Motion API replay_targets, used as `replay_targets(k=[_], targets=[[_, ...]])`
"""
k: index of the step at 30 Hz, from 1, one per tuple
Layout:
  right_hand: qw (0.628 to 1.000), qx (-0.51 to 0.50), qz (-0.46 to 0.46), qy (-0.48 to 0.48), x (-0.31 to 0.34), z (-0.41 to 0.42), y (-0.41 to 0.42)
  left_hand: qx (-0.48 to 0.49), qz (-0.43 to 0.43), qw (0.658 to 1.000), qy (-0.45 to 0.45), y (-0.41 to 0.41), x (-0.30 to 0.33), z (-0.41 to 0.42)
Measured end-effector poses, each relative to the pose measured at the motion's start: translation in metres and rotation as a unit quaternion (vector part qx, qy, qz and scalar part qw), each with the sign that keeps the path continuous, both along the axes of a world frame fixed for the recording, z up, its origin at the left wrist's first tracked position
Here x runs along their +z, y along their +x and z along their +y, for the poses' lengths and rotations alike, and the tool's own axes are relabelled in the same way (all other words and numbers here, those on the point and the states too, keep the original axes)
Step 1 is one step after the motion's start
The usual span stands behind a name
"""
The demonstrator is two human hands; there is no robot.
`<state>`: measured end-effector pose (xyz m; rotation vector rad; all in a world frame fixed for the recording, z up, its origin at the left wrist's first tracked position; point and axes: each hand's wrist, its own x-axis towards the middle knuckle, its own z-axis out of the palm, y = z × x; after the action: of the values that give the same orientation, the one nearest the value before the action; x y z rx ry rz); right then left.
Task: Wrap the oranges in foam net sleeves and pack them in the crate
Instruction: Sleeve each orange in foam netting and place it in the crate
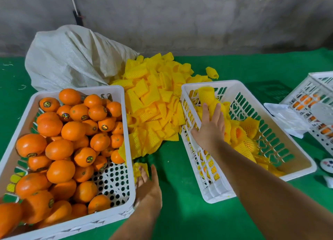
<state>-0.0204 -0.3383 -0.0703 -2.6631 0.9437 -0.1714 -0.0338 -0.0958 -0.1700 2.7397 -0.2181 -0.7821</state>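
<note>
- Both hands reach out over the green cloth-covered surface (180, 212), well apart from each other.
- The right hand (210, 126) is inside the white plastic crate with slotted walls (281, 137) on the right. Its fingers are straight and rest on a yellow foam-wrapped orange (207, 95) at the far end of that crate.
- More wrapped oranges in yellow net sleeves (241, 137) lie in a row along the left side of this crate. Orange peel shows through some of the nets.
- The left hand (147, 189) is low down, just beside the right wall of the left crate. Its fingers touch a small yellow foam net sleeve (139, 168) on the surface. It is hard to tell if the fingers are closed round it.
- The white plastic crate with round holes in its floor (111, 182) on the left is full of bare round oranges (59, 149). Many have little dark round stickers.
- Between the two crates lies a big heap of loose yellow foam net sleeves (153, 102). It spills from a white woven sack (72, 57) at the back.
- One sleeve (212, 72) lies alone behind the right crate.
- At the far right stands another white slotted crate (313, 102) with oranges seen through its side. Some white folded sheets (284, 117) lean by it.
- A grey wall (180, 14) rises behind the surface.
</note>
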Motion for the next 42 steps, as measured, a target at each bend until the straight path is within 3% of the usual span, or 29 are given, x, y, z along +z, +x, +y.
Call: replay_targets(k=[4, 7, 11, 12, 14, 17, 19, 21, 23, 25, 28, 30, 32, 34, 36, 38, 39, 42], targets=[[0.991, 0.047, 0.033, -0.123, 0.001, 0.004, 0.003, -0.092, -0.104, 0.987, 0.077, 0.018, -0.003, 0.003], [0.982, 0.071, 0.055, -0.166, 0.003, 0.007, 0.005, -0.019, -0.074, 0.988, 0.137, 0.023, 0.027, 0.005], [0.975, 0.085, 0.077, -0.189, 0.003, 0.007, 0.006, -0.021, -0.034, 0.999, 0.018, 0.022, 0.029, -0.003], [0.973, 0.092, 0.077, -0.198, 0.004, 0.007, 0.006, -0.025, -0.058, 0.997, -0.039, 0.020, 0.037, -0.004], [0.961, 0.125, 0.070, -0.239, 0.006, 0.010, 0.006, 0.073, -0.086, 0.976, -0.186, 0.015, 0.053, -0.010], [0.937, 0.225, 0.015, -0.266, 0.010, 0.033, -0.005, 0.158, -0.114, 0.911, -0.364, 0.006, 0.079, -0.019], [0.952, 0.254, -0.088, -0.145, 0.005, 0.066, -0.017, 0.186, -0.109, 0.861, -0.461, 0.008, 0.101, -0.027], [0.956, 0.229, -0.147, 0.111, 0.000, 0.103, -0.024, 0.251, -0.052, 0.798, -0.546, 0.012, 0.126, -0.029], [0.904, 0.164, -0.192, 0.345, 0.004, 0.132, -0.025, 0.274, -0.006, 0.766, -0.581, 0.019, 0.140, -0.023], [0.862, 0.137, -0.224, 0.433, 0.014, 0.147, -0.021, 0.242, 0.024, 0.768, -0.593, 0.027, 0.144, -0.010], [0.838, 0.101, -0.259, 0.470, 0.022, 0.151, -0.014, 0.168, 0.074, 0.774, -0.606, 0.046, 0.149, 0.018], [0.815, 0.041, -0.262, 0.515, 0.022, 0.150, -0.012, 0.096, 0.004, 0.820, -0.564, 0.066, 0.148, 0.037], [0.790, -0.026, -0.252, 0.558, 0.021, 0.148, -0.007, 0.023, -0.145, 0.875, -0.462, 0.092, 0.142, 0.056], [0.751, -0.089, -0.245, 0.606, 0.018, 0.148, -0.001, -0.041, -0.250, 0.923, -0.291, 0.120, 0.128, 0.071], [0.714, -0.123, -0.249, 0.643, 0.018, 0.146, 0.005, -0.081, -0.247, 0.961, -0.097, 0.147, 0.111, 0.083], [0.701, -0.128, -0.269, 0.648, 0.018, 0.145, 0.011, -0.129, -0.204, 0.967, 0.078, 0.165, 0.096, 0.093], [0.711, -0.123, -0.275, 0.635, 0.018, 0.145, 0.014, -0.157, -0.198, 0.958, 0.135, 0.170, 0.089, 0.098], [0.742, -0.120, -0.263, 0.604, 0.018, 0.143, 0.020, -0.184, -0.221, 0.937, 0.197, 0.177, 0.074, 0.098]])
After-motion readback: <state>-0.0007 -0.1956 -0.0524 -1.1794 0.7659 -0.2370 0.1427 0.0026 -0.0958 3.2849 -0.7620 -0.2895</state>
